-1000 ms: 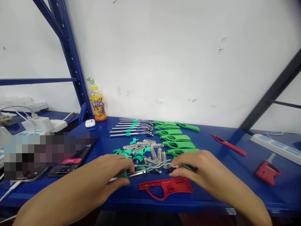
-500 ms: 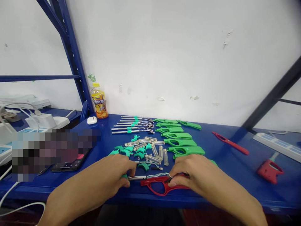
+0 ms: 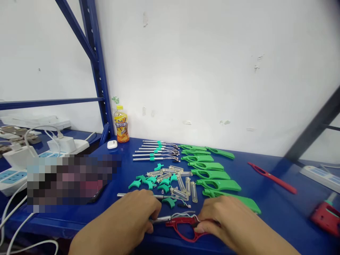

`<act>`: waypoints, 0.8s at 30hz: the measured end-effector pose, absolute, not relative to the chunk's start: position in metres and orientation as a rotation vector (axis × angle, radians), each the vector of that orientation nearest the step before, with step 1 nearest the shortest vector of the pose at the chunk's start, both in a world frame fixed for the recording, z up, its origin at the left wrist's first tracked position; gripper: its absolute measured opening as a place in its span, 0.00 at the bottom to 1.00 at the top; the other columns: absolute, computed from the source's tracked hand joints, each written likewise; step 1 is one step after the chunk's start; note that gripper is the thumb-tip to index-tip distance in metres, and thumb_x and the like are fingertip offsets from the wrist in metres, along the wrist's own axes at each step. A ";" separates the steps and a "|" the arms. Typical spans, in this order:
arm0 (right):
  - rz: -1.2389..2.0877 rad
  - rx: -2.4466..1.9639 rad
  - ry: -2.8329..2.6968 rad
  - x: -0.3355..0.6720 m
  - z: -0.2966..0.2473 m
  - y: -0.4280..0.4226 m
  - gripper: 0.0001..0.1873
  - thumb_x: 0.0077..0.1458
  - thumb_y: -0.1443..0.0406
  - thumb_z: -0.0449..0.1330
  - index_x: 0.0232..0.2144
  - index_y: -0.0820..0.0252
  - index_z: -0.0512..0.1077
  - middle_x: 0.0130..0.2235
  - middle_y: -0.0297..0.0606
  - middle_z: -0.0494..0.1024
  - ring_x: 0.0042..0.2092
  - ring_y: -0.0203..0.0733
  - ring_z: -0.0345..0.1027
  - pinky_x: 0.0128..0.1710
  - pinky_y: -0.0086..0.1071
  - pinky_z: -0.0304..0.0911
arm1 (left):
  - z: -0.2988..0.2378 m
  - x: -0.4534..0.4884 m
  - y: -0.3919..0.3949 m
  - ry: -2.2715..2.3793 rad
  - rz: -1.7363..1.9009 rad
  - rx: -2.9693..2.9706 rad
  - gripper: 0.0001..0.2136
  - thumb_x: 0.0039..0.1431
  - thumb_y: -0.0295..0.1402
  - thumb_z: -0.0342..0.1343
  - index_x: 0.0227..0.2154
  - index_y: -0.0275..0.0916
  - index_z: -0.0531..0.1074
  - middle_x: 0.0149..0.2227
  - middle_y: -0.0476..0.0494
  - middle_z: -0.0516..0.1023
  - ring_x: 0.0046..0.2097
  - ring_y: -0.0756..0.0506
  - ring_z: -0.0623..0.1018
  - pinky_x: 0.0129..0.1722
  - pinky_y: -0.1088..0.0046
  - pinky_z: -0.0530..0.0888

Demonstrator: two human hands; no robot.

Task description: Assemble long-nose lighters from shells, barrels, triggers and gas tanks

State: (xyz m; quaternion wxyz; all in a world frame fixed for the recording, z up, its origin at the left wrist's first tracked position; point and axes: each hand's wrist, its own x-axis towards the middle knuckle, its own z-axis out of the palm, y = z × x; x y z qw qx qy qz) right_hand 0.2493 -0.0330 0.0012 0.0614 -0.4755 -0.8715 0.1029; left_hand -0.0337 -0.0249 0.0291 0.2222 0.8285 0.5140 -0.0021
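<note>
My left hand (image 3: 140,212) is closed round a metal lighter tube (image 3: 163,219), with thin wires (image 3: 183,214) running from its right end. Just below lies a red lighter shell half (image 3: 172,224) with a looped trigger opening, near the table's front edge. My right hand (image 3: 217,217) pinches a small dark igniter (image 3: 196,224) at the shell, and its fingers cover the shell's right part. Beyond the left fingers rests another metal tube (image 3: 121,195) with wires. Teal triggers (image 3: 135,183) and clear fuel tanks (image 3: 194,193) are scattered behind the hands.
Green shell halves (image 3: 223,184) form a column behind my right hand. Wired tubes (image 3: 145,159) lie in rows farther back. A red shell half (image 3: 276,179) and red lighter part (image 3: 326,216) are right. Bottle (image 3: 122,127), earbud case (image 3: 112,144) and power strip (image 3: 7,177) stand left.
The camera view has shifted, so the scene sits lower and farther right. Both hands keep their holds, the tube and igniter staying close to the red shell.
</note>
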 end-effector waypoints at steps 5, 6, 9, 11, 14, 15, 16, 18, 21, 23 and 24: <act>0.263 -1.372 -2.562 0.263 -0.021 -0.043 0.11 0.71 0.60 0.64 0.36 0.48 0.84 0.35 0.32 0.85 0.35 0.44 0.83 0.35 0.30 0.70 | 0.001 -0.044 -0.024 1.344 0.113 2.376 0.13 0.61 0.18 0.55 0.41 0.44 0.75 0.46 0.49 0.79 0.46 0.40 0.77 0.43 0.63 0.67; 0.234 -1.364 -2.529 0.265 -0.027 -0.045 0.12 0.72 0.59 0.62 0.37 0.48 0.83 0.36 0.32 0.85 0.35 0.44 0.83 0.35 0.30 0.71 | 0.000 -0.043 -0.024 1.365 0.094 2.386 0.13 0.62 0.19 0.56 0.42 0.44 0.75 0.48 0.48 0.79 0.48 0.39 0.77 0.44 0.62 0.68; 0.153 -1.339 -2.431 0.269 -0.044 -0.049 0.17 0.76 0.54 0.56 0.41 0.47 0.84 0.38 0.32 0.85 0.35 0.43 0.84 0.35 0.29 0.74 | 0.005 -0.035 -0.025 1.364 0.039 2.390 0.20 0.63 0.18 0.58 0.53 0.47 0.76 0.58 0.47 0.77 0.57 0.37 0.76 0.54 0.59 0.68; 0.117 -1.314 -2.376 0.268 -0.053 -0.049 0.22 0.77 0.50 0.52 0.42 0.47 0.84 0.38 0.33 0.85 0.34 0.41 0.84 0.34 0.28 0.74 | 0.009 -0.029 -0.026 1.310 0.037 2.394 0.25 0.64 0.19 0.60 0.59 0.51 0.73 0.63 0.48 0.75 0.62 0.37 0.74 0.59 0.58 0.67; 0.056 -1.285 -2.307 0.263 -0.060 -0.047 0.27 0.78 0.48 0.48 0.40 0.48 0.84 0.36 0.34 0.85 0.32 0.40 0.83 0.32 0.27 0.74 | 0.005 -0.023 -0.023 1.245 0.089 2.444 0.17 0.68 0.23 0.61 0.55 0.50 0.74 0.60 0.49 0.76 0.60 0.37 0.75 0.56 0.59 0.68; 0.030 -1.282 -2.286 0.262 -0.061 -0.047 0.27 0.78 0.48 0.48 0.39 0.49 0.83 0.36 0.35 0.84 0.31 0.40 0.83 0.31 0.27 0.74 | 0.001 -0.022 -0.021 1.228 0.105 2.466 0.14 0.70 0.24 0.60 0.52 0.49 0.75 0.57 0.49 0.77 0.57 0.38 0.76 0.54 0.59 0.68; 0.004 -1.278 -2.268 0.260 -0.061 -0.047 0.28 0.78 0.48 0.48 0.38 0.49 0.83 0.35 0.35 0.84 0.31 0.40 0.82 0.31 0.27 0.74 | -0.004 -0.021 -0.019 1.217 0.120 2.486 0.12 0.71 0.24 0.57 0.50 0.48 0.75 0.55 0.49 0.77 0.55 0.38 0.76 0.52 0.59 0.68; -0.045 -1.270 -2.240 0.257 -0.060 -0.047 0.28 0.78 0.49 0.47 0.37 0.50 0.82 0.35 0.36 0.84 0.29 0.39 0.81 0.31 0.26 0.73 | -0.015 -0.020 -0.014 1.187 0.119 2.516 0.12 0.72 0.22 0.53 0.47 0.47 0.74 0.53 0.50 0.77 0.52 0.39 0.76 0.48 0.60 0.67; -0.121 -1.252 -2.231 0.254 -0.060 -0.048 0.30 0.79 0.49 0.45 0.36 0.51 0.81 0.34 0.36 0.84 0.28 0.38 0.80 0.28 0.25 0.72 | -0.026 -0.020 -0.008 1.172 0.163 2.550 0.16 0.69 0.18 0.52 0.48 0.47 0.72 0.52 0.51 0.77 0.51 0.40 0.75 0.47 0.61 0.65; -0.207 -1.218 -2.233 0.253 -0.060 -0.049 0.31 0.80 0.51 0.43 0.37 0.51 0.81 0.34 0.36 0.84 0.27 0.36 0.79 0.26 0.25 0.69 | -0.029 -0.020 -0.006 1.157 0.171 2.557 0.18 0.68 0.16 0.51 0.49 0.48 0.71 0.53 0.51 0.76 0.51 0.40 0.75 0.48 0.62 0.65; -0.260 -1.189 -2.239 0.253 -0.061 -0.049 0.31 0.81 0.53 0.42 0.38 0.52 0.82 0.34 0.35 0.84 0.26 0.36 0.79 0.24 0.25 0.68 | -0.030 -0.021 -0.005 1.148 0.165 2.558 0.19 0.68 0.16 0.51 0.49 0.49 0.71 0.53 0.51 0.76 0.51 0.40 0.75 0.48 0.62 0.65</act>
